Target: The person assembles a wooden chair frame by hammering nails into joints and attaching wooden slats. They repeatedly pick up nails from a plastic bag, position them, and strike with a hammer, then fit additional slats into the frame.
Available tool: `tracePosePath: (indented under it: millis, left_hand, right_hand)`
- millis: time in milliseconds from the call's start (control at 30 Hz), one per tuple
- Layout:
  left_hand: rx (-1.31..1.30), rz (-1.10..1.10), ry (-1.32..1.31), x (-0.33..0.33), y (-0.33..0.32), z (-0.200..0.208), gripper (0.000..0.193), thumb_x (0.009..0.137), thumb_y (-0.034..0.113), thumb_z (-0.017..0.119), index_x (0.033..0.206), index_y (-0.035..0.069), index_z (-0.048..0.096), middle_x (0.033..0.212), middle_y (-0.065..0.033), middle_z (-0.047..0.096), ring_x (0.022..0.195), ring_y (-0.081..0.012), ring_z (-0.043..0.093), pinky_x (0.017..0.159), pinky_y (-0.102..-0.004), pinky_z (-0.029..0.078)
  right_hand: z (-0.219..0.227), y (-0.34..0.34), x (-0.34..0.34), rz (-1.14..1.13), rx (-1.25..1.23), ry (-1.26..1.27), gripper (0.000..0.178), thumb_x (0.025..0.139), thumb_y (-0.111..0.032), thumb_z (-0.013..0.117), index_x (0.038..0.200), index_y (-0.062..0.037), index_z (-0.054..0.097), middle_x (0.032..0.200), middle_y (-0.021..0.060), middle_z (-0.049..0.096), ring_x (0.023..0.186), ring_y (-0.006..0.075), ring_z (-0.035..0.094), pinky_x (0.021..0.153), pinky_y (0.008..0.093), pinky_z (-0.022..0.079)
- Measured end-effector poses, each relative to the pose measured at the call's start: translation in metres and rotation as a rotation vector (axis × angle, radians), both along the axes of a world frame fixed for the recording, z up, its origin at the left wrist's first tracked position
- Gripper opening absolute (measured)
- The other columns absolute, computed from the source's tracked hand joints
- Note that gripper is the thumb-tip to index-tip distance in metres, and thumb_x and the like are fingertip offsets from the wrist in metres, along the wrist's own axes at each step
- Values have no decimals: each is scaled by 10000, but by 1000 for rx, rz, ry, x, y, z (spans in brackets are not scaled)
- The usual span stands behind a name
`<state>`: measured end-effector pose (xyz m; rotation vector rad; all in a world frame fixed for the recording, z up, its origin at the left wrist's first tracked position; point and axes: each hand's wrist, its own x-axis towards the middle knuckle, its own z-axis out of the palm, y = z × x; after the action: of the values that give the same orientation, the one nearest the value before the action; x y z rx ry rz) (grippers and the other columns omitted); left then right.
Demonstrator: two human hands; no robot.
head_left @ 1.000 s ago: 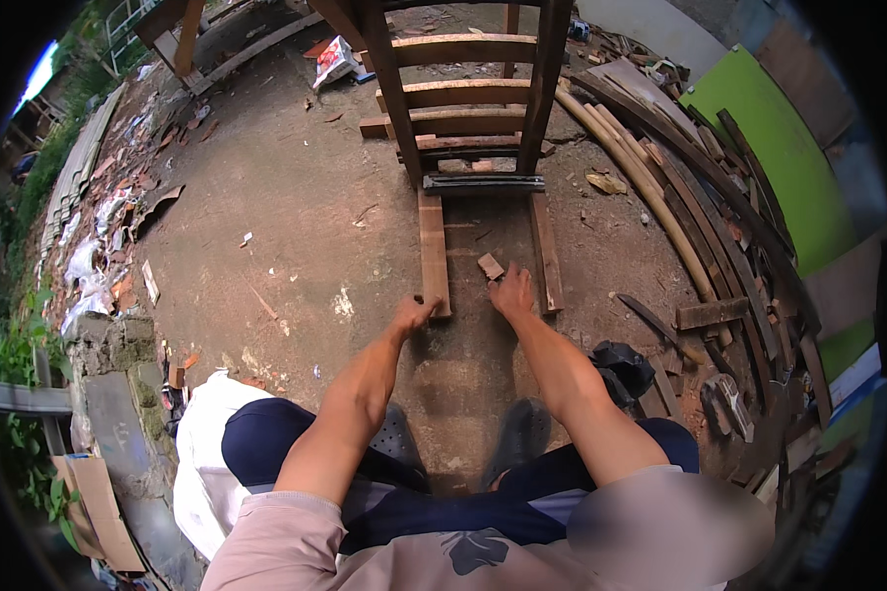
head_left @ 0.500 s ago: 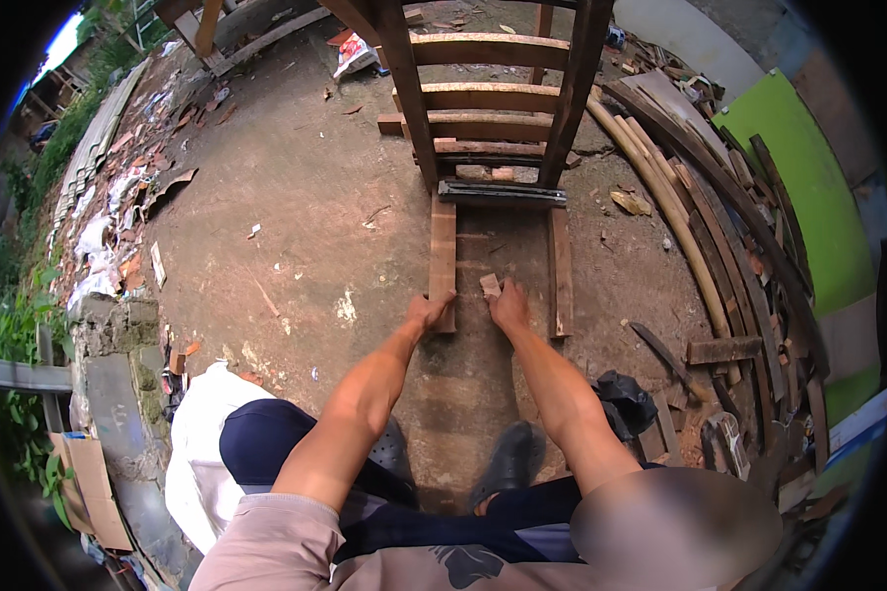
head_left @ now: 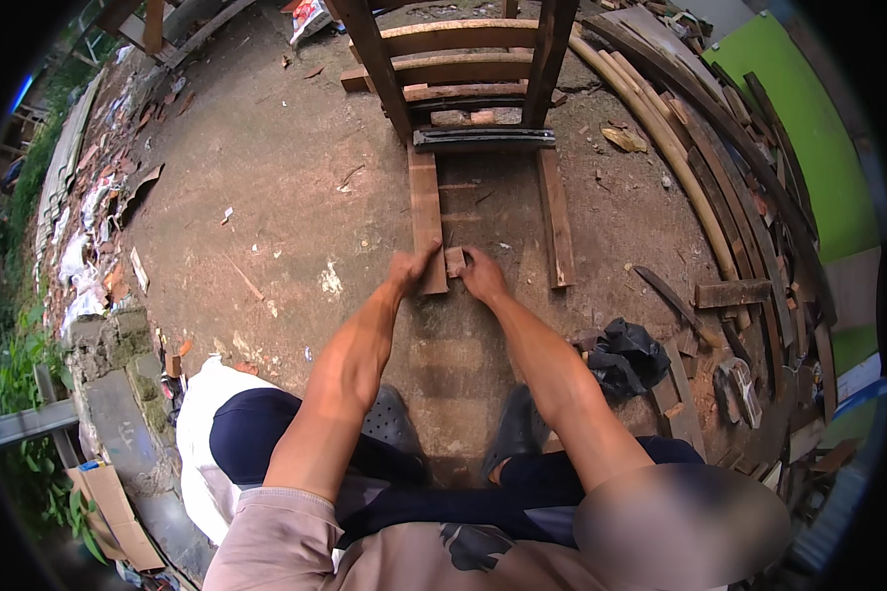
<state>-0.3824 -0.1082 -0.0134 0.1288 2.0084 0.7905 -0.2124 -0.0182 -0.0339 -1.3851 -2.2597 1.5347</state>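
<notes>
A slatted wooden frame [head_left: 460, 67] stands ahead of me, with two long wooden bars reaching toward me along the ground. My left hand [head_left: 414, 268] is closed around the near end of the left bar [head_left: 425, 197]. Close beside it, my right hand [head_left: 482, 275] pinches a small light-brown rectangular block [head_left: 454, 262], which is against or very near the bar's inner side. Whether the two touch is hard to tell. The right bar [head_left: 555, 222] lies free of both hands. A dark crosspiece [head_left: 483, 139] joins the frame where the bars begin.
On the right lie a curved blade with a handle [head_left: 668, 298], a short plank [head_left: 732, 294], a black plastic bag [head_left: 629, 357] and long poles [head_left: 660, 148]. A white sack [head_left: 199, 443] is by my left leg; rubble and litter [head_left: 94, 246] line the left side.
My right hand has brought the small block leftward to the left bar. My left hand still grips that bar's near end. The view has shifted slightly.
</notes>
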Motion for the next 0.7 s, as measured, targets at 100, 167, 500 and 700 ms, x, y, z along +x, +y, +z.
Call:
tracePosePath:
  millis: [100,167,500,700]
  left_hand:
    - [10,-44,-22,2,3,10,994,740,631,767,1240,-201,550,1230,-279,631,1122,-358,643,937,-412,501]
    - [-43,-43,5,0,3,13,997,741,631,765,1249,-198,544,1247,-283,621,1143,-366,631,954,-421,492]
    - [-71,-38,-33,-5,3,10,968,742,622,764,1239,-183,558,1211,-274,638,1092,-353,653,926,-422,505]
    - [-41,-80,-20,3,14,16,936,745,616,763,1206,-179,587,1182,-263,655,1064,-334,666,885,-387,517]
  right_hand:
    - [-3,-2,1,-9,-37,-4,481,821,-178,738,1288,-128,635,874,133,707,814,272,676,800,391,528]
    - [-3,-3,-1,2,-75,12,473,827,-167,737,1288,-110,646,846,114,716,762,230,679,752,367,543]
    - [-7,-25,-18,-71,-280,6,371,878,-50,591,1239,-43,678,834,124,734,686,160,689,626,328,552]
    - [-69,-21,-15,-78,-145,92,357,856,-28,556,1179,-44,708,895,186,734,764,237,726,718,358,563]
